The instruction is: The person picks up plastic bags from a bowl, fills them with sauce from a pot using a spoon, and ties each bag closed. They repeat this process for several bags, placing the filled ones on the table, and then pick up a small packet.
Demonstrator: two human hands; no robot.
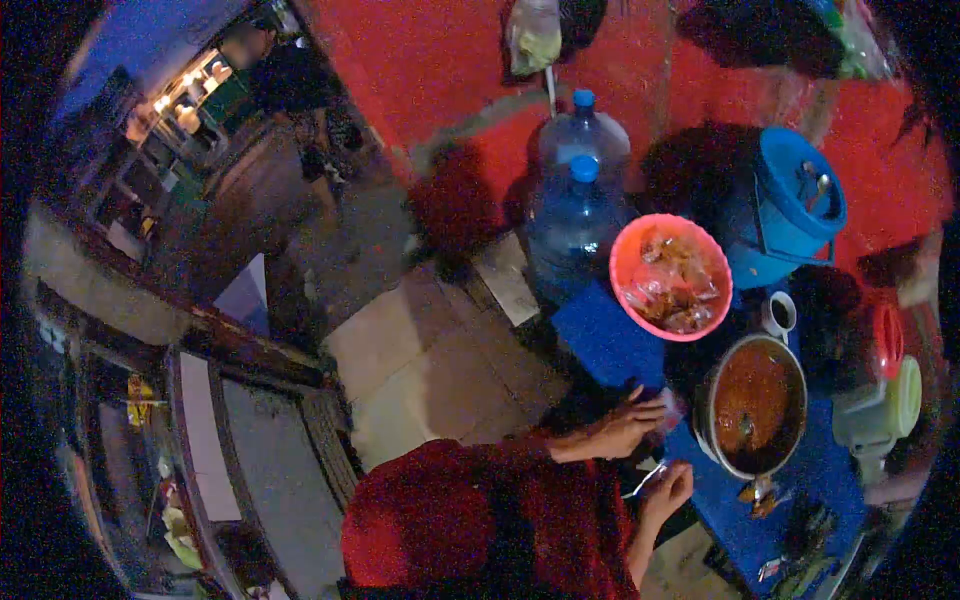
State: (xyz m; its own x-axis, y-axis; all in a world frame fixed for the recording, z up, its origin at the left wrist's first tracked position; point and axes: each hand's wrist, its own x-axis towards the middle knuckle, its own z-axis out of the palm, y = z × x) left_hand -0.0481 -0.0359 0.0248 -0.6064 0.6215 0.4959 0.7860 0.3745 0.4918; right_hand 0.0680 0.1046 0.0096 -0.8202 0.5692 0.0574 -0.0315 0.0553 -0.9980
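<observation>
My left hand (622,428) reaches out from the red clothing at the bottom, its fingers around a thin, see-through piece of plastic (672,407) that looks like a small bag, blurred. Just below it, my right hand (668,490) is closed on a thin, shiny utensil (645,482), perhaps a spoon; its far end is hidden. To the right of both hands stands a large metal pot (705,425) of reddish-brown stew or sauce (757,400). Above the left hand, a pink bowl (622,240) holds several clear plastic bags with brownish food in them.
A blue tabletop (715,510) carries the pot and a white mug (780,315). Behind are a blue bucket (765,255) with utensils and two large water bottles (575,235). A clear container (865,415) stands at right. Another person (295,85) is at the far upper left.
</observation>
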